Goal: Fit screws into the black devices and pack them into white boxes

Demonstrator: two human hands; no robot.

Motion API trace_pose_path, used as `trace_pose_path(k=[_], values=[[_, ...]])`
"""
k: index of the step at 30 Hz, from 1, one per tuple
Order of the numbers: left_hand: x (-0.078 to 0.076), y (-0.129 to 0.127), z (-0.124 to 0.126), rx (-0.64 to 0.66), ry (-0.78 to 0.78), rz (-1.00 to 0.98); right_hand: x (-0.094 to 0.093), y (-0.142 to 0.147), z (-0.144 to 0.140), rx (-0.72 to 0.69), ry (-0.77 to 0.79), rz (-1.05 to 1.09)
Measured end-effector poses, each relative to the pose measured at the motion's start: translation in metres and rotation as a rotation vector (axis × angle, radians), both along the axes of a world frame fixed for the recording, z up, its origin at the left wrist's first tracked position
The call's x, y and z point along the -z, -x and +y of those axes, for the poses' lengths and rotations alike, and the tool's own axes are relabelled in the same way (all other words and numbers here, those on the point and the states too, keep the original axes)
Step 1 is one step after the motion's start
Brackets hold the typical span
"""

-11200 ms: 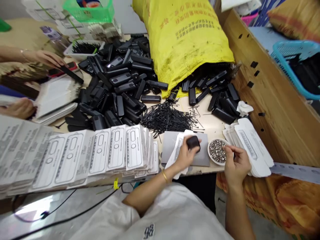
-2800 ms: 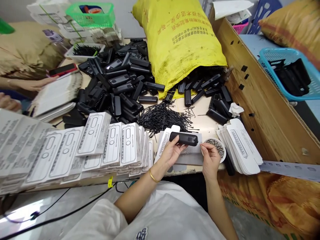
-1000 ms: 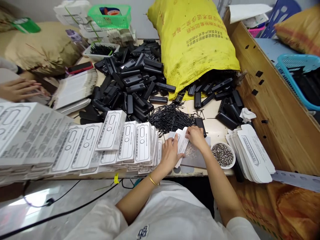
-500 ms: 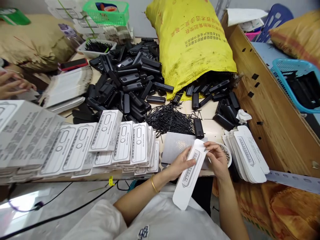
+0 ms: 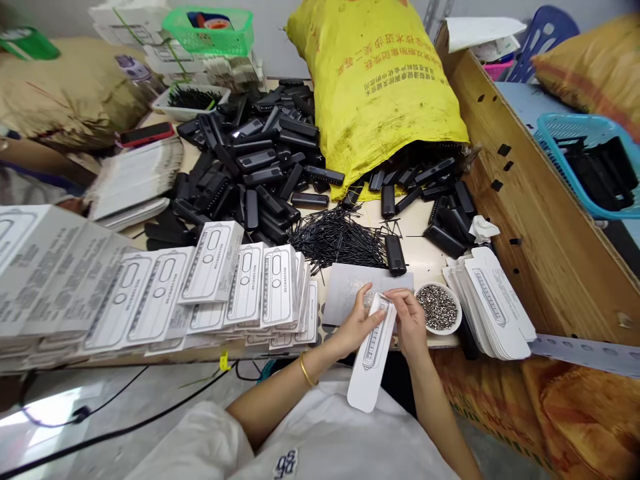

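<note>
Printed carton (image 5: 370,370), just one, in the grasp of left hand (image 5: 356,327) and right hand (image 5: 412,327) (one bowl (image 5: 442,332) nearby).

Left grip (image 5: 356,328) and right grip (image 5: 411,325) on white carton (image 5: 369,370), bowl (image 5: 445,332) nearby, yellow sack (image 5: 387,100)

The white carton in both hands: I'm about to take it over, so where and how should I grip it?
Probably pinch the white carton by both long edges, just below its drawing, from the near side: the left hand and right hand occupy its upper part, while its rounded lower end juts out untouched.
</note>
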State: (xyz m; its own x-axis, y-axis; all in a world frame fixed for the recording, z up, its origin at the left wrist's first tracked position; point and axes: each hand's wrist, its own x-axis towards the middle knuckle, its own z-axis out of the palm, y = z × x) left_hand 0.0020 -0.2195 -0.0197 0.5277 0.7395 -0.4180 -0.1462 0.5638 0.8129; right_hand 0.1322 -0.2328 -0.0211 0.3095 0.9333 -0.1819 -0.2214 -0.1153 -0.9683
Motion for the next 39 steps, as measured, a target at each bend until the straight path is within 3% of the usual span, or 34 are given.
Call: trace_pose_path(k=[4, 9, 16, 19, 21, 24, 26, 28, 31, 33, 35, 39], values=[[0.001, 0.003, 0.003, 0.019, -0.215, 0.148, -0.006, 0.001, 0.013, -0.007, 0.106, 0.238], [-0.001, 0.008, 0.011, 0.073, -0.317, 0.259, -0.002, 0.005, 0.017, 0.037, 0.163, 0.305], [-0.005, 0.014, 0.015, 0.145, -0.314, 0.318, 0.002, 0.011, 0.007, 0.023, 0.114, 0.135], [0.002, 0.018, 0.016, 0.103, -0.28, 0.297, 0.004, 0.01, 0.004, -0.034, 0.098, 0.083], [0.007, 0.022, 0.018, 0.049, -0.319, 0.303, 0.007, 0.009, 0.006, 0.013, 0.104, 0.092], [0.013, 0.026, 0.019, 0.037, -0.624, 0.266, 0.01, 0.01, 0.014, 0.186, 0.097, 0.073], [0.012, 0.026, 0.018, 0.012, -0.908, 0.247, 0.01, 0.013, 0.022, 0.147, 0.07, -0.067], [0.006, 0.024, 0.018, -0.072, -1.029, 0.276, 0.009, 0.013, 0.034, 0.058, 0.016, -0.376], [-0.007, 0.023, 0.02, -0.127, -0.817, 0.516, 0.01, 0.005, 0.057, 0.041, -0.007, -0.896], [-0.016, 0.025, 0.023, -0.075, -0.659, 0.722, 0.011, -0.008, 0.071, 0.012, 0.028, -1.019], [-0.022, 0.029, 0.025, 0.01, -0.615, 0.851, 0.008, -0.027, 0.077, 0.011, 0.039, -0.931], [-0.026, 0.033, 0.025, 0.174, -0.57, 1.045, -0.012, -0.073, 0.063, 0.16, 0.05, -0.478]])
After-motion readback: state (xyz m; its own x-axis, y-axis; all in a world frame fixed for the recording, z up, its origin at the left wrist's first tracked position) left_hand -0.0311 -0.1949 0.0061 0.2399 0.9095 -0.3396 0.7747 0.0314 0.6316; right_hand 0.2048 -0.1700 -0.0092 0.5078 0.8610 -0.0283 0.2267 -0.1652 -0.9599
